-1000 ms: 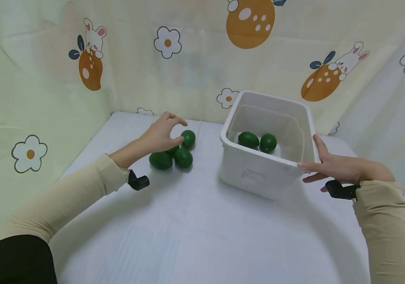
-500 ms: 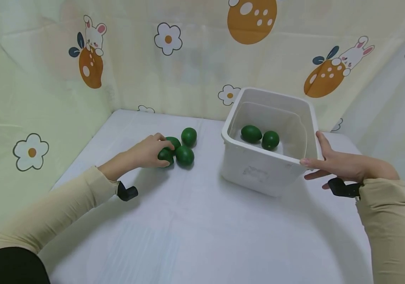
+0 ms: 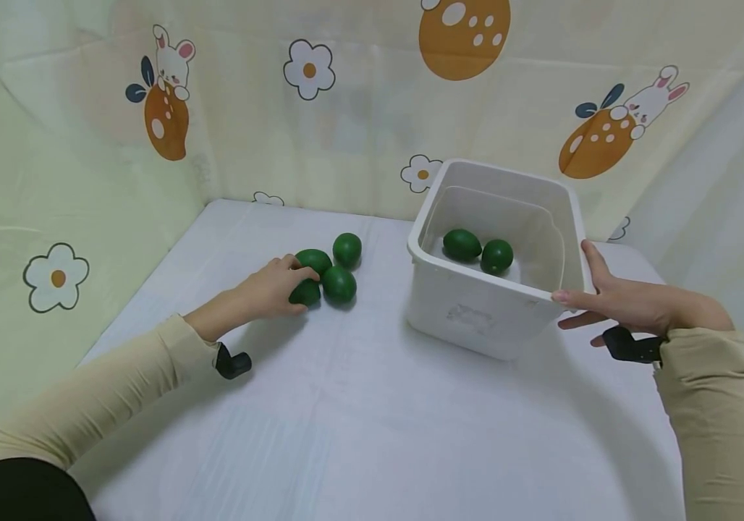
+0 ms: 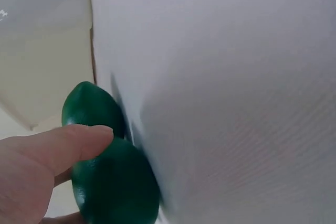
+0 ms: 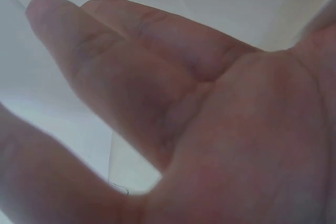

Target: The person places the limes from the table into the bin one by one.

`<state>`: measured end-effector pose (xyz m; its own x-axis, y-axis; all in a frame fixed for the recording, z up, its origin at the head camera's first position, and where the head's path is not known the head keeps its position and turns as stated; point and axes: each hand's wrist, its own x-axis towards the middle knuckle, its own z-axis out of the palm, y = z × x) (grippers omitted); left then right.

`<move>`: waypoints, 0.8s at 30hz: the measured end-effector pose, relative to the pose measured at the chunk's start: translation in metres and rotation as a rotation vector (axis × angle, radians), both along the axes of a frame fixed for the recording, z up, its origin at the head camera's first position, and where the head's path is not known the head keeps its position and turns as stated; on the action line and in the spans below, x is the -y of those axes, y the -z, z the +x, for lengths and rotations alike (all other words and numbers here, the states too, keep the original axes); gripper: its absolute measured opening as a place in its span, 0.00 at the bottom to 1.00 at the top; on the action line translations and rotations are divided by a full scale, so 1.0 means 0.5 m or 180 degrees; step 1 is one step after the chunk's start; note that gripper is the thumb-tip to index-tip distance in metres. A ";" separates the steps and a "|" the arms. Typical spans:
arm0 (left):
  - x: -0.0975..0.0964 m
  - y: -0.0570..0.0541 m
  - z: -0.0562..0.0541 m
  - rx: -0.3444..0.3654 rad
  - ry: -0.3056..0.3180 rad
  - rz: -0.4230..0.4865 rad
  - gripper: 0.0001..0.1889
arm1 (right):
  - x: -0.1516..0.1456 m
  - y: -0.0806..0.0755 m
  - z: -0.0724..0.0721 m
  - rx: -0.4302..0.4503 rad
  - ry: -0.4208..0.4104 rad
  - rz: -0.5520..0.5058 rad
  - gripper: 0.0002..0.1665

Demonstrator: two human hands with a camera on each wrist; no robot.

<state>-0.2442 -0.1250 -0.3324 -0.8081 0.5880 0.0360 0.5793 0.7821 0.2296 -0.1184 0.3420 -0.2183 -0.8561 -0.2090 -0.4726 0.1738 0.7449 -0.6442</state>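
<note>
My left hand (image 3: pixel 270 289) grips a green lime (image 3: pixel 305 293) on the table, fingers and thumb curled around it. In the left wrist view, the thumb lies across that lime (image 4: pixel 118 187), and a second one sits just beyond. Three other limes cluster close by: one behind (image 3: pixel 314 261), one to the right (image 3: pixel 339 285), and one farther back (image 3: pixel 347 250). My right hand (image 3: pixel 639 304) touches the right side of a white plastic bin (image 3: pixel 470 318), thumb and index finger at its rim, fingers straight. Two limes (image 3: pixel 462 245) lie inside the bin.
A white cloth covers the table (image 3: pixel 372 434). Behind it and at both sides hangs a cream curtain (image 3: pixel 359 130) printed with flowers and rabbits. The bin stands at the back right, close to the rear curtain.
My left hand has moved from above the limes down and left, and now grips the front-left one. The right hand stays at the bin, and the view has tilted slightly.
</note>
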 end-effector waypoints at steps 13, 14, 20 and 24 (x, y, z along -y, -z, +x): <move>-0.006 0.044 -0.002 -0.0400 -0.0045 0.0025 0.29 | 0.000 0.001 0.000 -0.0017 0.0034 0.0033 0.59; -0.006 0.043 -0.002 -0.0408 -0.0040 0.0039 0.28 | 0.000 0.002 0.000 -0.0012 0.0038 0.0020 0.59; -0.011 0.042 -0.005 -0.0382 -0.0011 0.0020 0.25 | 0.000 0.001 0.000 0.0018 0.0035 -0.0055 0.59; -0.015 0.037 -0.008 -0.0371 -0.0006 0.0003 0.24 | 0.001 -0.001 0.000 0.0022 0.0042 -0.0075 0.60</move>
